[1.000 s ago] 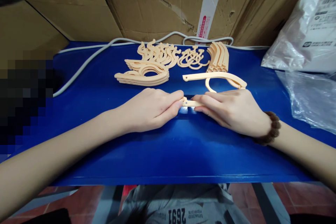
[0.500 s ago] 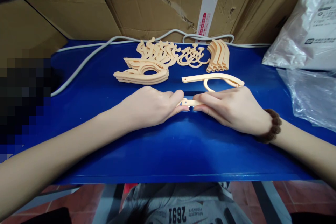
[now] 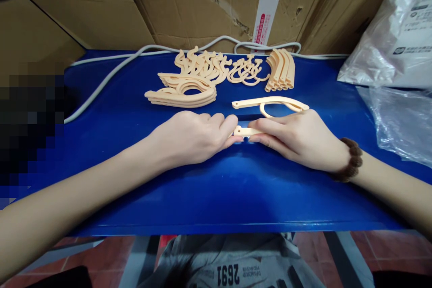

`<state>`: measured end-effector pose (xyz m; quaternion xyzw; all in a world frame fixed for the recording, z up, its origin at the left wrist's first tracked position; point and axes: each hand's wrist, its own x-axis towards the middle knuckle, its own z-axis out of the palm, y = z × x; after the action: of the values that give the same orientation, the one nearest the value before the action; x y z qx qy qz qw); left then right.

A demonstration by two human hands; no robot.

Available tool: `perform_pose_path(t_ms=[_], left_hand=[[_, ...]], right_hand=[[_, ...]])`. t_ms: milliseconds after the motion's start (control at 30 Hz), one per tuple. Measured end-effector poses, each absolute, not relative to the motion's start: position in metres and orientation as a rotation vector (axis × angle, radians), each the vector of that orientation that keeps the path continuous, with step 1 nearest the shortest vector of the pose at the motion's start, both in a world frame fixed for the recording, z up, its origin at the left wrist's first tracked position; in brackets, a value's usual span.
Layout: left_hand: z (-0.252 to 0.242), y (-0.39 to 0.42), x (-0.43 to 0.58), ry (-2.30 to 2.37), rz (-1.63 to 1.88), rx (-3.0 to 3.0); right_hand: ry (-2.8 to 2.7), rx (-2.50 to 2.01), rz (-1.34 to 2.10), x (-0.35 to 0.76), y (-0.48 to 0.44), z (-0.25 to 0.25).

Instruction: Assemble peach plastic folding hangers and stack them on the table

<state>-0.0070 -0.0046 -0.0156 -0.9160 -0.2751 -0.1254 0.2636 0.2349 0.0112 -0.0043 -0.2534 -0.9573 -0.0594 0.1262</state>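
Between my hands is a beige plastic hanger arm (image 3: 245,131), its rounded end with a small hole showing in the gap. My right hand (image 3: 297,141) pinches the arm's longer part and covers most of it. The fingers of my left hand (image 3: 199,137) are closed at the holed end, where a sliver of beige plastic shows; whether that is a second part, I cannot tell. Just beyond my right hand lies another long beige hanger piece with a curved loop (image 3: 270,101), its right end close to my knuckles. Whether they touch is unclear.
On the blue table (image 3: 216,198) are stacked folded hangers (image 3: 182,96), a heap of wavy parts (image 3: 202,65), loose hooks (image 3: 248,72) and a row of curved arms (image 3: 281,69). A white cable (image 3: 111,81) runs behind, before cardboard boxes (image 3: 209,4). Plastic bags (image 3: 388,49) stand right.
My right hand's knuckles and the looped hanger piece behind them have shifted slightly left. My left fingers have adjusted a little around the holed end. The grip otherwise looks the same.
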Motion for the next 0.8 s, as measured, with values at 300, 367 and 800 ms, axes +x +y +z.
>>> perform_pose_path(t_ms=[300,367,800], left_hand=[[-0.0137,-0.0077,-0.0074,-0.724,-0.349,-2.396],[-0.0135,-0.0083,-0.0072,-0.722,-0.359,-2.392],[-0.0098,-0.0100,-0.0056,-0.724,-0.303,-2.369]], right_hand=[[-2.787,-0.747,-0.077,0.2342,0.0112,-0.0028],[-2.778,-0.740,-0.087,0.2345,0.0111,-0.0030],[-2.803,-0.774,-0.048,0.2355,0.0113,-0.0035]])
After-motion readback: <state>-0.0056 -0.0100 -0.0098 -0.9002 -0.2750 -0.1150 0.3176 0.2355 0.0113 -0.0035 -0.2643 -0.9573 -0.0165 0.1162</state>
